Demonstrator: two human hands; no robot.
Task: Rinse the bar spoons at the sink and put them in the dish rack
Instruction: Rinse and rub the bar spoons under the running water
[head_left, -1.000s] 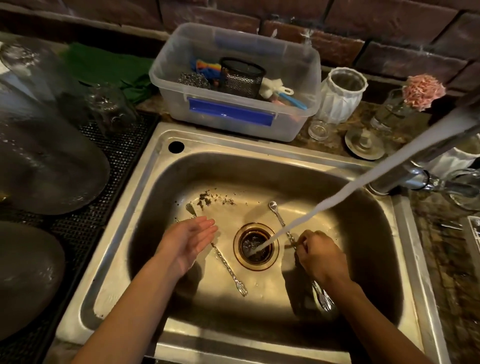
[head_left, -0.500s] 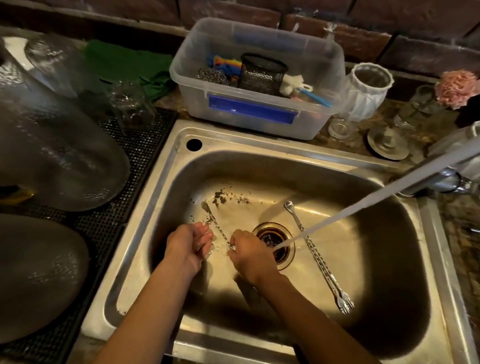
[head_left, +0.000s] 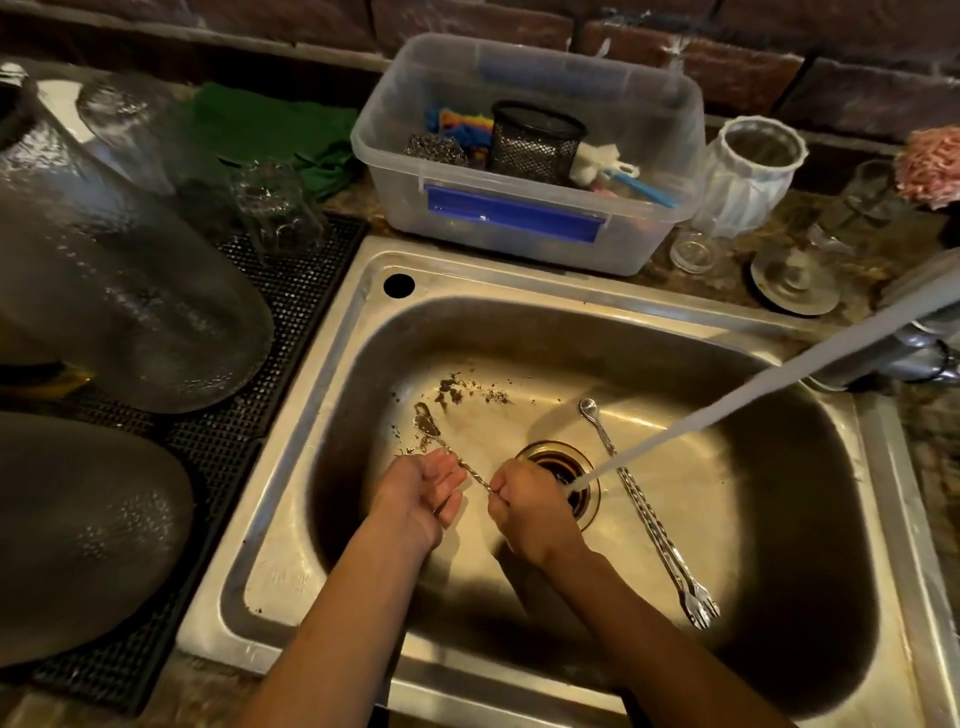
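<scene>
Two twisted metal bar spoons are in the steel sink (head_left: 519, 291). My right hand (head_left: 524, 512) is closed around the handle of the left bar spoon (head_left: 434, 432), whose bowl points up-left over the sink floor. My left hand (head_left: 423, 493) is open under that spoon's shaft, fingers touching it. The second bar spoon (head_left: 636, 499) lies on the sink floor right of the drain (head_left: 558, 467), its forked end toward me. A stream of water (head_left: 727, 410) runs from the tap at the right down to the drain beside my right hand.
A clear plastic tub (head_left: 519, 218) with scrubbers and a mesh cup sits behind the sink. Large glass vessels (head_left: 119, 291) rest on a black mat (head_left: 291, 291) at the left. A white jar (head_left: 748, 176), small glasses and a sink plug stand at the back right. Dark debris lies on the sink floor.
My right hand left the right spoon lying by the drain and moved left to grip the left spoon, which is now lifted between both hands. The view shifted slightly.
</scene>
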